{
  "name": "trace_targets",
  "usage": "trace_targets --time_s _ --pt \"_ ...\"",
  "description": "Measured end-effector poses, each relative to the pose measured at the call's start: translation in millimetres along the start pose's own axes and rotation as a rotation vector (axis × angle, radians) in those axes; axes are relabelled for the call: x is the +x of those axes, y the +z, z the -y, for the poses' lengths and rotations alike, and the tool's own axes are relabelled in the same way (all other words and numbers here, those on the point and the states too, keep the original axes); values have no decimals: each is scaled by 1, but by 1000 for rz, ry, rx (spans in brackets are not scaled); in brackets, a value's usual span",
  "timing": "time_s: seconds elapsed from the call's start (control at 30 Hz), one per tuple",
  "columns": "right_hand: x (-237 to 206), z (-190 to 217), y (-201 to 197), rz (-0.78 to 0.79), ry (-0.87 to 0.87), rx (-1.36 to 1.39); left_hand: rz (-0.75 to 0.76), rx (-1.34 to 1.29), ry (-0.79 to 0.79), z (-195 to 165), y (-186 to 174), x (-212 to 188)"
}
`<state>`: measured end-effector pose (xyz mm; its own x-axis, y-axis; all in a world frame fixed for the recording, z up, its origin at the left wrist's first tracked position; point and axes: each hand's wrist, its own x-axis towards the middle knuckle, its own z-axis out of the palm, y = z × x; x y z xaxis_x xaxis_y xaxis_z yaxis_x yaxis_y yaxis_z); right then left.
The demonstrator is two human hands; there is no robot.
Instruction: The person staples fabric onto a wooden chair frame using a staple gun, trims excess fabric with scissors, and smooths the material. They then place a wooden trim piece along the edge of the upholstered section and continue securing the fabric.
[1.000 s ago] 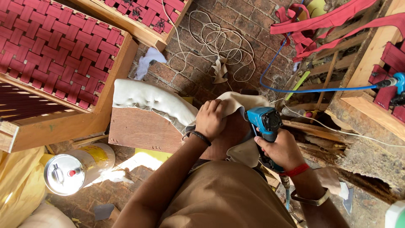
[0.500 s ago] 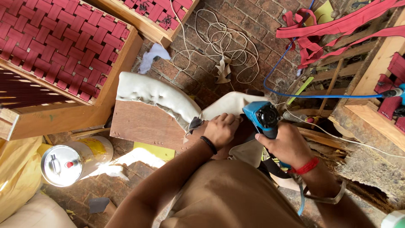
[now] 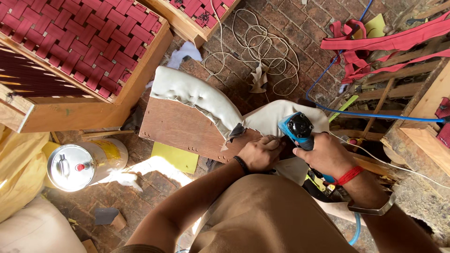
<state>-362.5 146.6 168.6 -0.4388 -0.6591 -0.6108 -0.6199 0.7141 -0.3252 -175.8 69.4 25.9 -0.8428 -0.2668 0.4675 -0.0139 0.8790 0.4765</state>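
I'm stapling the cream cover (image 3: 281, 119) onto the board (image 3: 180, 129) lying across my knees. My left hand (image 3: 260, 152) presses the fabric edge flat, fingers curled down on it (holding nothing else). My right hand (image 3: 323, 154) is wrapped tight around the blue stapler (image 3: 296, 129). Next I judge the nose must sit square beside my fingers.

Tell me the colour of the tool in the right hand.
Blue with a black cap, seen in the head view: the stapler-like tool.
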Motion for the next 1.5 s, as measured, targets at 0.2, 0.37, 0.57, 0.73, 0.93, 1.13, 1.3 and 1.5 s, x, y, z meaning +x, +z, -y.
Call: trace_targets --time_s 0.2,0.37,0.57,0.73,0.93,1.13,1.3,1.5 --pt "-4 3 11 21 -107 -68 40 72 51 1 1 -10" --pt "-2 -6 27 18 -160 -59 54 -63 29 0 2 -15" --pt "-35 -47 34 -81 9 143 39 -262 -75 13 -10 -14" --pt "-56 -75 45 -142 32 359 61 -145 -82 43 -1 54" --pt "-62 -82 55 -100 100 324 221 -99 158 50 26 94" --pt "-64 -75 33 -120 64 493 80 -56 71 16 13 45" --pt "-41 -50 16 -88 54 440 53 -116 43 10 0 44" --pt "-27 -38 12 -3 105 297 40 -104 22 16 2 40"
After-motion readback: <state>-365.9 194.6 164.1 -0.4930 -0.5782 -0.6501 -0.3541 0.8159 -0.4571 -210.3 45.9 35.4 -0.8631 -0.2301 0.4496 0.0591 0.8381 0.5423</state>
